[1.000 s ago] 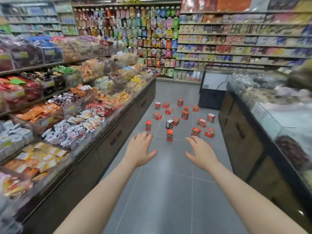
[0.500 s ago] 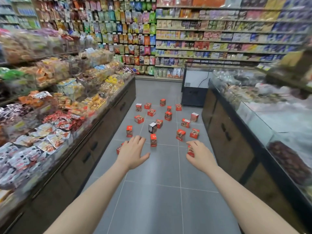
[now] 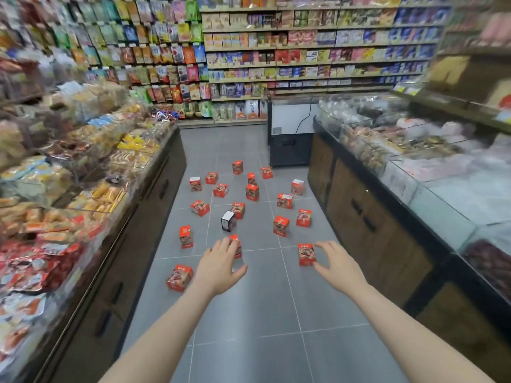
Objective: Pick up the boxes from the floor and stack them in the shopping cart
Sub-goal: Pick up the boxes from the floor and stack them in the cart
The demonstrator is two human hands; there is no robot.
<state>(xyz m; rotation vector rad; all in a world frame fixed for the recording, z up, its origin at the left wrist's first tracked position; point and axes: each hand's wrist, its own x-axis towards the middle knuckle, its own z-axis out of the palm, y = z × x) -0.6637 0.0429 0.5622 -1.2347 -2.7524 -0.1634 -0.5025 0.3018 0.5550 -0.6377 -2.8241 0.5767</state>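
Observation:
Several small red boxes lie scattered on the grey tiled aisle floor ahead, with one black-and-white box among them. My left hand is stretched forward, fingers spread and empty, partly covering a red box; another red box lies just left of it. My right hand reaches forward, open, right beside an upright red box without gripping it. No shopping cart is in view.
Snack display bins line the left side of the aisle. A glass-topped counter with dark wooden cabinets runs along the right. A black-and-white freezer unit stands at the far end before stocked wall shelves.
The view has moved forward down the aisle, so the boxes are nearer. Both hands have reached closer to the nearest red boxes; they still hold nothing.

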